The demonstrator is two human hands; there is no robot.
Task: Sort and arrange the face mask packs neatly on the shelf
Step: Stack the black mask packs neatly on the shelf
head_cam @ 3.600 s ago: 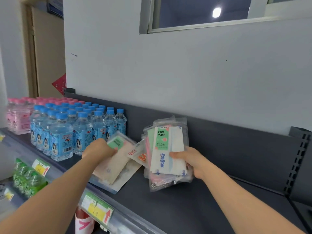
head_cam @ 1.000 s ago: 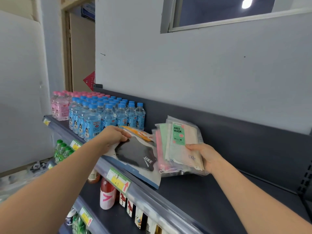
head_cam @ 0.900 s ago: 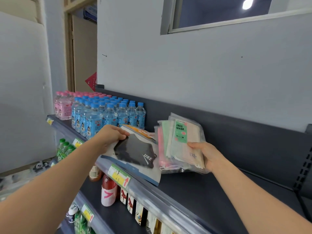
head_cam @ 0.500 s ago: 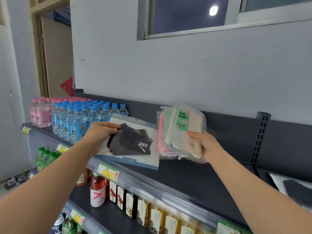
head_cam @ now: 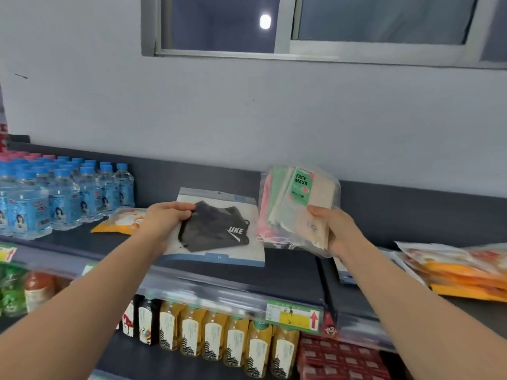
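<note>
Head camera looks down at a dark grey shop shelf [head_cam: 290,267] set against a pale wall. The person's left hand [head_cam: 164,222] pinches the left edge of a flat clear pack holding a black mask [head_cam: 216,229], thumb on top; the pack sits low over the middle of the shelf, and whether it touches the shelf cannot be told. Just to its right, the right hand [head_cam: 333,229] grips a bundle of clear face mask packs [head_cam: 296,209] from the lower right corner, thumb across the front. The bundle is held nearly upright, its front pack showing a green "FACE MASK" label, with pink and pale green packs fanned behind. The two hands are apart, each clamped on its own packs. Blue-capped water bottles [head_cam: 63,196] stand at the shelf's left end, with an orange pack [head_cam: 118,222] lying beside them behind the left hand. More orange packs [head_cam: 461,270] are piled at the far right. Below, yellow drink bottles [head_cam: 214,338] line the lower shelf.
</note>
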